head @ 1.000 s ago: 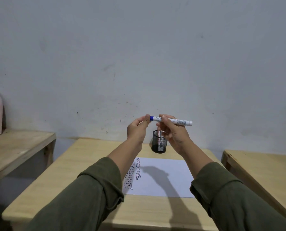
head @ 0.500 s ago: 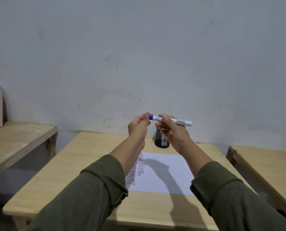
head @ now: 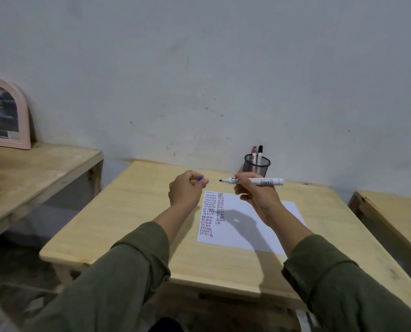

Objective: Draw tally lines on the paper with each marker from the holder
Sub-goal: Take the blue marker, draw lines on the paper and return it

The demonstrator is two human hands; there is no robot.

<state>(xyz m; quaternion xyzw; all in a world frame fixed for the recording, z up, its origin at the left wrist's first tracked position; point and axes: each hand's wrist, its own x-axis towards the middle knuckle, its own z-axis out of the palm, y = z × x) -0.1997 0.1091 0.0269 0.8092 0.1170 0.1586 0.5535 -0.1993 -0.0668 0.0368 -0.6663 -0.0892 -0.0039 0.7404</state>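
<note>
My right hand (head: 259, 195) grips a white marker (head: 262, 181) level above the paper, its bare tip pointing left. My left hand (head: 186, 189) is closed around the marker's blue cap (head: 200, 179), a short gap left of the tip. The white paper (head: 250, 226) lies on the wooden table (head: 132, 224) below both hands, with columns of short tally lines along its left part. A black mesh holder (head: 257, 165) stands at the table's far edge by the wall, holding two upright markers, one red-capped and one black-capped.
A second wooden table (head: 31, 173) at the left carries a pink arched mirror (head: 5, 113) and a red object at its edge. Another wooden table (head: 391, 219) sits at the right. A grey wall runs behind all of them.
The cap has come off the marker: my left hand pulled it away to the left while my right hand kept the marker. The view tilted down, showing more table.
</note>
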